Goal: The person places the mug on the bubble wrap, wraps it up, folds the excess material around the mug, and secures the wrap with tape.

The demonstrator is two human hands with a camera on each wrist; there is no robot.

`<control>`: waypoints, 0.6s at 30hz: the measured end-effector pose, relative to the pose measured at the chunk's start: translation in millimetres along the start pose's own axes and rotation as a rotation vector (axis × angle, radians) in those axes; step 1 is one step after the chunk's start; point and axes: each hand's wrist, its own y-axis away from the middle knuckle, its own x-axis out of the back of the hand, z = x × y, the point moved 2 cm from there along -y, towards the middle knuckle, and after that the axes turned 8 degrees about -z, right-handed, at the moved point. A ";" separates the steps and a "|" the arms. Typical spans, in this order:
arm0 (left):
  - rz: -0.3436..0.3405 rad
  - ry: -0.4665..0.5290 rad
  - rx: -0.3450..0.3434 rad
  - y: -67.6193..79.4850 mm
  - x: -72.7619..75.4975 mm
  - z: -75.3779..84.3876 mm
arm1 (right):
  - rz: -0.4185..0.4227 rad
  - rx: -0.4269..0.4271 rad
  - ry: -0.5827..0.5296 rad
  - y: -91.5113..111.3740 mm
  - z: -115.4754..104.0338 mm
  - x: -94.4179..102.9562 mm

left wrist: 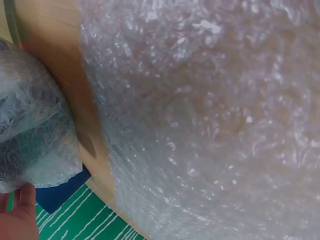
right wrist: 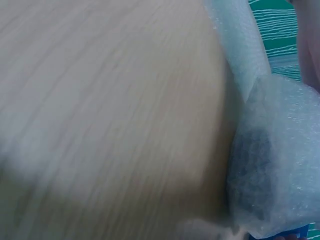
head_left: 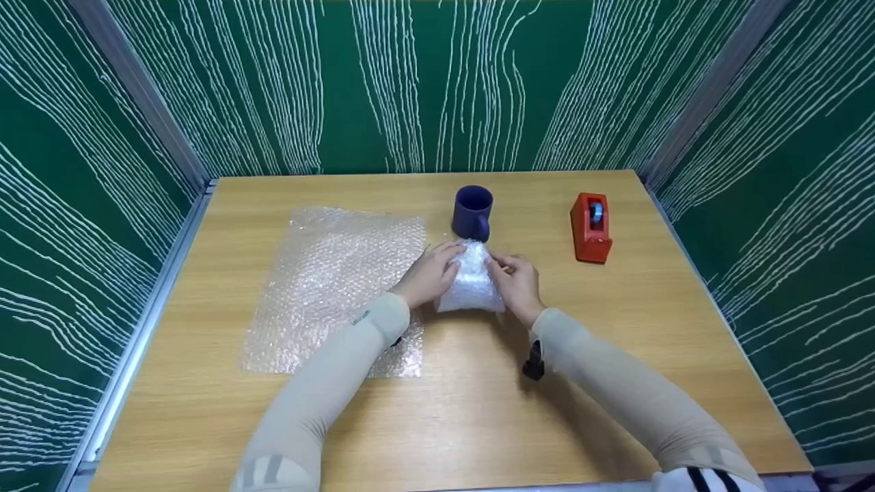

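Note:
A bubble-wrapped bundle sits on the table between both hands, narrower at its far end. Through its layers a dark shape shows in the right wrist view, too blurred to name. My left hand holds the bundle's upper left side; fingertips pinch the wrap's edge in the left wrist view. On the opposite side, the thumb and fingers of my right hand grip the upper right edge. Just beyond the bundle stands an upright navy mug, its handle toward me.
A flat sheet of bubble wrap covers the left of the wooden table, partly under my left forearm. A red tape dispenser with a blue roll stands at the right. Green panels with white lines enclose the back and sides.

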 end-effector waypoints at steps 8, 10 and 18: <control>-0.055 -0.008 0.066 1.3 0.2 4.7 | -0.098 -0.115 -0.010 0.2 1.9 4.7; -0.081 0.009 0.097 2.5 0.1 5.7 | -0.120 -0.142 -0.031 -0.8 1.4 7.3; -0.124 0.037 0.128 0.1 0.3 7.1 | -0.226 -0.248 -0.166 3.3 -2.9 11.5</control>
